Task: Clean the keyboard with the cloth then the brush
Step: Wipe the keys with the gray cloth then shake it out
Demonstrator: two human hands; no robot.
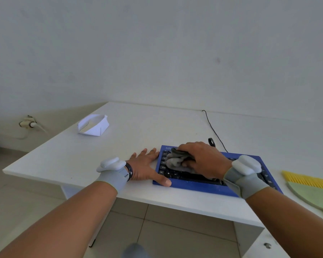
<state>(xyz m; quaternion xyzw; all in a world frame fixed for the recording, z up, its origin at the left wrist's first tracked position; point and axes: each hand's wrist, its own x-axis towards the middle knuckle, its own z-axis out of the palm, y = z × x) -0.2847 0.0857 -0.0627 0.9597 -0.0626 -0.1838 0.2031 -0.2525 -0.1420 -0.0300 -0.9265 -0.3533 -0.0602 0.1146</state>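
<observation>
Right hand: fingers curled round the grey cloth, pressing it on the blue keyboard, left end. Left hand: fingers spread flat on the bench, thumb on the keyboard's left edge. Brush lies right of the keyboard, near the bench's front edge.

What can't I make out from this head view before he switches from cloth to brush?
- Keys under the right hand and cloth: covered.
- Brush: handle cut off by the right edge.
- Key legends on the keyboard: too small.
- Cable end: passes beyond the table.
</observation>
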